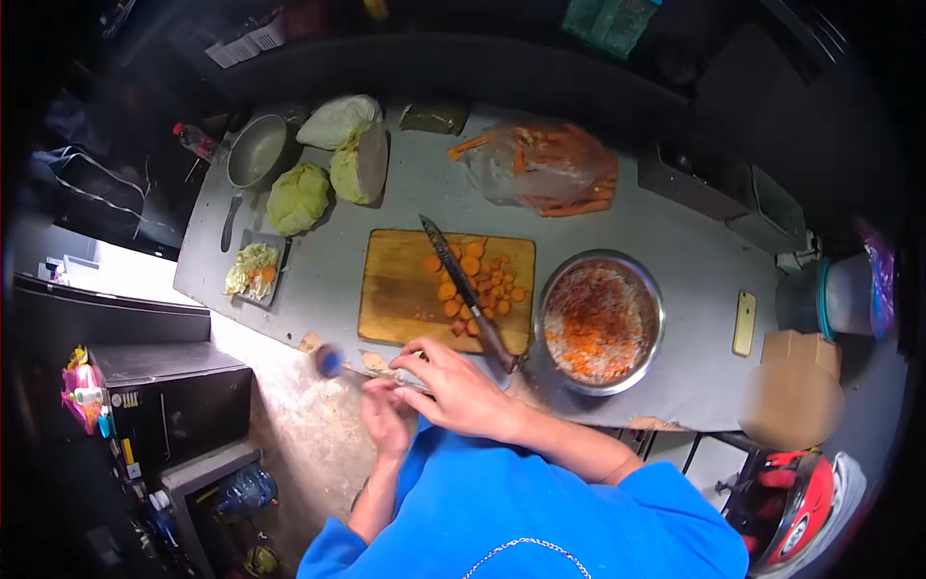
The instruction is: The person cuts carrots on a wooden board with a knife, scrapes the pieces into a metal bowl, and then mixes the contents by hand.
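Note:
My left hand (386, 417) is in front of the table's near edge, its fingers curled and slightly blurred. Close against it is my right hand (449, 388), thumb and fingers bent together. Whatever lies between the fingertips is too small and hidden to make out. Just beyond them, a wooden cutting board (395, 289) bears orange carrot slices (471, 264). A dark-bladed knife (449, 259) lies diagonally across the board, its handle over the near right corner. Beside the board stands a steel bowl (659, 333) of shredded, orange-topped food (598, 323).
Cabbages (298, 199) and a grey pan (258, 152) stand at the back left. A small tray (274, 289) of cabbage scraps (253, 268) is at the left. Bagged carrots (540, 164) lie at the back; a phone (744, 323) is near the right edge. A red helmet (799, 507) sits lower right.

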The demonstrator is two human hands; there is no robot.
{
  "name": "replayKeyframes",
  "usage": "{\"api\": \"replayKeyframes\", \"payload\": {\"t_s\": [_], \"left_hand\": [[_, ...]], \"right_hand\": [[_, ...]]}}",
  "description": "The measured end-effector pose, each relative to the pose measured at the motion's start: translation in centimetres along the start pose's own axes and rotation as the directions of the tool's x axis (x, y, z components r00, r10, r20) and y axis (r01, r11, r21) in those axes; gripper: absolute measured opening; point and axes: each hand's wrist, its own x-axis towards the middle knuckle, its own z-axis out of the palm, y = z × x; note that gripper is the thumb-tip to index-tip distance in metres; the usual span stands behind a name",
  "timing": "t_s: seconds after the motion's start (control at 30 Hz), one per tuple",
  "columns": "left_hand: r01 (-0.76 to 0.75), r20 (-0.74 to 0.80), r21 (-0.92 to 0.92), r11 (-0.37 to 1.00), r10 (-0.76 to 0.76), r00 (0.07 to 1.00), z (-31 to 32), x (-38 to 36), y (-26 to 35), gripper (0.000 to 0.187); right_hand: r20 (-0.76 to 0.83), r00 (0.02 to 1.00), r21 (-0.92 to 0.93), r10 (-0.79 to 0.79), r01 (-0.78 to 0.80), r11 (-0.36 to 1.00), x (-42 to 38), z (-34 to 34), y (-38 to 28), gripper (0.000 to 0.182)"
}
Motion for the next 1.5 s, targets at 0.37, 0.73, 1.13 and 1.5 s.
{"api": "replayKeyframes", "payload": {"t_s": [0.37,0.73,1.13,1.5], "left_hand": [[-0.339,-0.894,0.258,0.905,0.356,0.273,-27.7,-0.1,-1.4,0.053],[-0.377,-0.85,0.383,0.844,0.481,0.215,-35.8,0.7,1.1,0.051],[-0.497,-0.796,0.428,0.755,0.575,0.188,-32.5,6.0,2.0,0.05],[-0.564,-0.783,0.477,0.675,0.617,0.076,-29.2,5.6,3.5,0.047]], "right_hand": [[0.081,0.924,-0.196,0.374,-0.353,0.915,-3.6,1.0,4.1,0.034],[-0.356,0.799,-0.134,0.484,-0.556,0.82,-2.6,-2.7,4.4,0.019],[-0.426,0.825,-0.374,0.371,-0.534,0.758,-3.1,0.0,6.5,0.031],[-0.371,0.835,-0.334,0.407,-0.529,0.781,-3.0,-0.6,6.7,0.035]]}}
